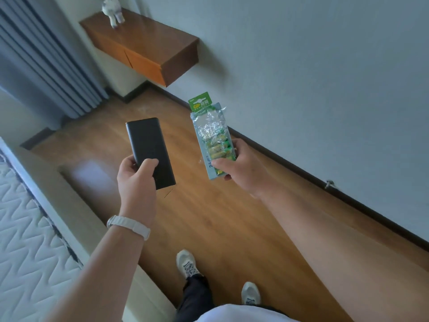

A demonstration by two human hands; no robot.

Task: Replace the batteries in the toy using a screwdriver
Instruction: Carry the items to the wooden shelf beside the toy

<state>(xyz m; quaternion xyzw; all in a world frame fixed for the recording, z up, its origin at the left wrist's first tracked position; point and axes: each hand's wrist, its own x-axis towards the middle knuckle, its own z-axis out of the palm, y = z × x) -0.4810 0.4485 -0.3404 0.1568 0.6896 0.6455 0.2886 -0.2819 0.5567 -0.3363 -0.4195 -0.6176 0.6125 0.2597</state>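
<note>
My left hand [135, 182] grips a flat black rectangular case [148, 145] by its lower end, thumb across its face. My right hand [241, 166] holds a green and clear pack of batteries [212, 140], fingers curled round its lower part, several yellow-green cells showing through the crinkled plastic. Both things are held up in front of me above a wooden floor [209, 217]. No toy and no screwdriver can be made out, unless the small pale figure [113, 10] on the far shelf is the toy.
A wall-mounted wooden shelf unit [144, 47] hangs ahead at the wall. Grey curtains [41, 61] hang at the left. A quilted mattress [25, 240] on a bed frame runs along my left. A grey wall with a dark skirting is on the right. My feet stand below.
</note>
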